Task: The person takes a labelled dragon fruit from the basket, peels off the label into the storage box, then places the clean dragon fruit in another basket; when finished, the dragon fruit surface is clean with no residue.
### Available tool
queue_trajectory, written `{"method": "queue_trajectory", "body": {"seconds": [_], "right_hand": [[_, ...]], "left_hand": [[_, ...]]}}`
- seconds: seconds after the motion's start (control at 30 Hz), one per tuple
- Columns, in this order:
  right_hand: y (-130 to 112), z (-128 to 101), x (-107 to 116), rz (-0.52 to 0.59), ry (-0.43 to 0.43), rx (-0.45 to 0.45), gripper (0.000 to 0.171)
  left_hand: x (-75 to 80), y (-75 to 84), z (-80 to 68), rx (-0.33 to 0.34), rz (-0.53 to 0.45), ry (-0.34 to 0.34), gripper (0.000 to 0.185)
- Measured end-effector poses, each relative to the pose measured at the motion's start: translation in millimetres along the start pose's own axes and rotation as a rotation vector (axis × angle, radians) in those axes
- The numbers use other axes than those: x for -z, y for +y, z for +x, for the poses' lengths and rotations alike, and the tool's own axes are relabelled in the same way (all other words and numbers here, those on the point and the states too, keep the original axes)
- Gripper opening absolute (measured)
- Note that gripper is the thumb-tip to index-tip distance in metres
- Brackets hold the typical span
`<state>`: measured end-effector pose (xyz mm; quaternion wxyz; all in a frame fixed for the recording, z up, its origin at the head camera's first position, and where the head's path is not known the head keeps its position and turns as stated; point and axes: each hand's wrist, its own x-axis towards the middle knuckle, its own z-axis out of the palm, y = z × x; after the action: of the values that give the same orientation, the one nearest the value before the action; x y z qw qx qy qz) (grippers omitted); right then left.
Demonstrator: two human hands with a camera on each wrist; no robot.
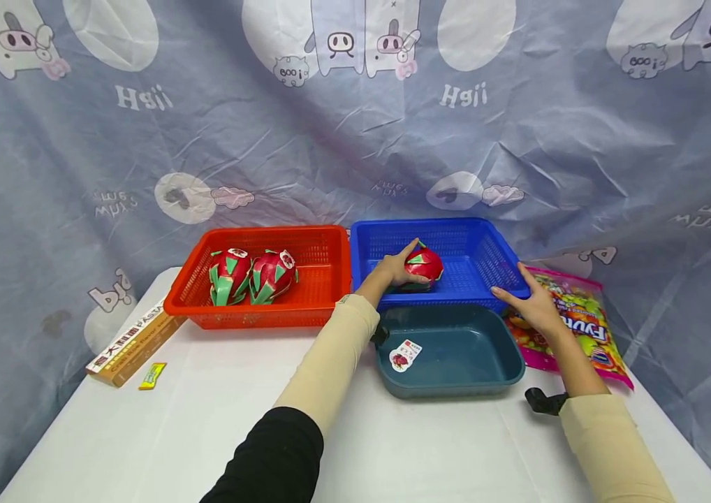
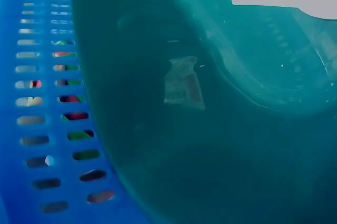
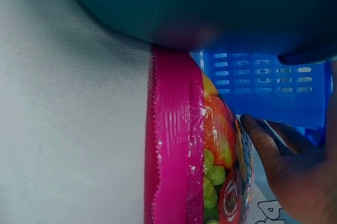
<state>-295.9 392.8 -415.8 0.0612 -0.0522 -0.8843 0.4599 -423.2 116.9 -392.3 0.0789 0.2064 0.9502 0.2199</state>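
In the head view, my left hand [image 1: 391,271] reaches into the blue basket [image 1: 475,262] and grips a red dragon fruit [image 1: 426,264] with green scales from its left side. My right hand [image 1: 535,304] holds the basket's right front corner, thumb and fingers on either side of the rim. The right wrist view has this hand [image 3: 295,166] against the blue wall [image 3: 263,95]. Through the slots of the blue basket [image 2: 50,145] in the left wrist view, bits of red and green show. Two more dragon fruits [image 1: 230,276] lie together in the red basket [image 1: 324,276].
A teal basin [image 1: 456,349] with a dragon fruit sticker [image 1: 406,355] stands in front of the blue basket. A colourful candy bag [image 1: 582,325] lies right, partly beneath my right hand. At left are a pasta box [image 1: 135,342] and a small yellow packet [image 1: 152,376].
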Motion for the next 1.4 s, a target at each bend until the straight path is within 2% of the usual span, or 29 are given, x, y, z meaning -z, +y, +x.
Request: {"method": "queue_trajectory", "body": {"seconds": [0.1, 0.17, 0.33, 0.4, 0.57, 0.6, 0.67, 0.73, 0.77, 0.8, 0.9, 0.97, 1.0, 1.07, 1.13, 1.17, 1.27, 1.4], "right_hand": [[-1.4, 0.4, -1.3, -0.010, 0.016, 0.009, 0.093], [-2.8, 0.2, -1.8, -0.015, 0.021, 0.012, 0.093], [-2.2, -1.3, -1.7, -0.030, 0.020, 0.003, 0.093], [-0.8, -2.0, -1.8, -0.032, 0.019, -0.003, 0.093], [1.8, -3.2, -0.7, -0.019, 0.017, -0.012, 0.094], [1.6, -3.3, -0.5, -0.017, 0.017, -0.011, 0.094], [1.8, -3.4, 0.3, -0.019, 0.025, -0.009, 0.094], [2.1, -3.1, 0.7, -0.018, 0.028, -0.003, 0.094], [1.7, -3.1, 0.5, -0.015, 0.028, 0.001, 0.094], [1.7, -2.7, 0.3, -0.008, 0.026, 0.006, 0.094], [0.6, -1.5, -2.4, 0.006, 0.022, 0.019, 0.093], [0.9, -2.5, -2.1, 0.010, 0.021, 0.022, 0.093], [1.8, -2.7, -2.1, 0.017, 0.019, 0.024, 0.093], [2.2, -3.3, -3.6, 0.020, 0.014, 0.019, 0.094], [2.1, -3.1, -6.3, 0.023, 0.010, 0.017, 0.094], [2.2, -2.9, -7.2, 0.023, 0.009, 0.013, 0.095], [1.7, -2.1, -8.3, 0.012, 0.011, 0.009, 0.095], [0.9, -1.7, -5.2, -0.006, 0.015, -0.008, 0.096]], "left_hand": [[1.2, 1.6, -1.0, -0.006, -0.028, 0.008, 0.093], [2.1, 2.5, -1.5, -0.021, -0.062, -0.012, 0.092], [2.3, -4.4, -0.5, -0.151, -0.197, -0.148, 0.087], [4.4, -8.6, -2.5, -0.179, -0.279, -0.203, 0.082], [18.3, -4.1, -18.1, -0.126, -0.482, -0.296, 0.072], [18.4, -2.7, -18.7, -0.112, -0.500, -0.293, 0.070], [15.5, -0.6, -13.8, -0.131, -0.470, -0.261, 0.068], [5.9, 2.5, -2.7, -0.134, -0.407, -0.213, 0.067], [-4.3, -1.5, 11.3, -0.160, -0.376, -0.172, 0.067], [-13.6, -3.1, 24.1, -0.154, -0.353, -0.145, 0.068], [-40.5, -7.6, 64.0, -0.175, -0.295, -0.091, 0.072], [-49.6, 0.5, 77.5, -0.178, -0.268, -0.094, 0.072], [-48.1, 11.4, 73.4, -0.164, -0.249, -0.110, 0.072], [-44.2, 29.6, 61.5, -0.197, -0.188, -0.101, 0.069], [-31.7, 52.0, 37.5, -0.183, -0.142, -0.117, 0.066], [-30.0, 58.5, 31.2, -0.191, -0.128, -0.105, 0.064], [-25.1, 71.9, 16.9, -0.185, -0.087, -0.065, 0.062], [-24.5, 75.0, 12.9, -0.179, -0.081, -0.057, 0.064]]}}
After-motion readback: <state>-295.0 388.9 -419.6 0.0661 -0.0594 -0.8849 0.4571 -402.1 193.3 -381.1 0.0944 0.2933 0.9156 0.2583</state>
